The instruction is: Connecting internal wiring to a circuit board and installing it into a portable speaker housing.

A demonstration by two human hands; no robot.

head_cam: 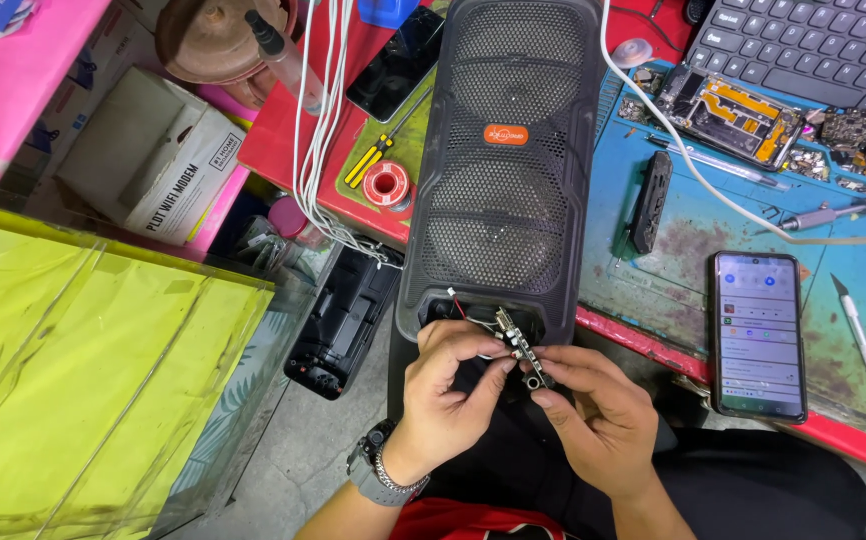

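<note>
Portable speaker (pixel 501 170): matt black plastic shell with a perforated metal-looking grille. Small circuit board (pixel 516 347): bare board with shiny metal parts, pinched between both hands. Work mat (pixel 693 240): blue, rubbery-looking, stained and scuffed. Smartphone (pixel 758 335): glossy glass face. Wristwatch (pixel 381 470): brushed metal bracelet. Cardboard box (pixel 153 160): matt white paper board. Sheeting (pixel 83 350): clear, glossy film over yellow.

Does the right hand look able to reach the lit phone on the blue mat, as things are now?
Probably yes. The phone lies flat by the mat's near edge, right of the right hand, with nothing between them. But that hand and the left hand hold a small circuit board.
</note>
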